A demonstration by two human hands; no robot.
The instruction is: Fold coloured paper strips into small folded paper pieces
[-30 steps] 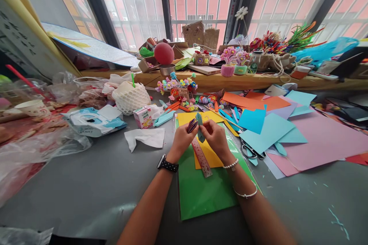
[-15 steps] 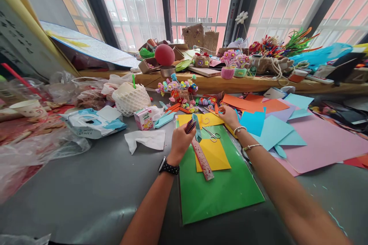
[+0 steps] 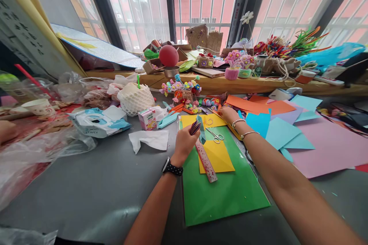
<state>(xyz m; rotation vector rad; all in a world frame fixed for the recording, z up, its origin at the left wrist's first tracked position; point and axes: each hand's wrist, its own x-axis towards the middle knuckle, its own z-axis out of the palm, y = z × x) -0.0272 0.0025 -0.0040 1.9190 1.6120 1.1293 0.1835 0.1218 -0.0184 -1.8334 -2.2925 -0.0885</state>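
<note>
My left hand is closed round a bundle of thin, dark, multicoloured sticks that look like coloured pencils. A folded light-blue paper piece stands beside that bundle. My right hand is low over the far right of the green sheet, fingers pinched together by a thin stick-like thing; what they hold is hard to make out. Between the hands lie small scissors. A pink patterned ruler rests across a yellow paper square on the green sheet. Another yellow paper lies behind.
Blue paper sheets and a large pink sheet are on the right. To the left are a tissue, a small box and a wipes pack. Another person's hand shows at the left edge.
The view has shifted slightly, moving the scene to the right. My right hand is a little lower and nearer the yellow paper. My left hand keeps its bundle. Another person's hand has appeared at left.
</note>
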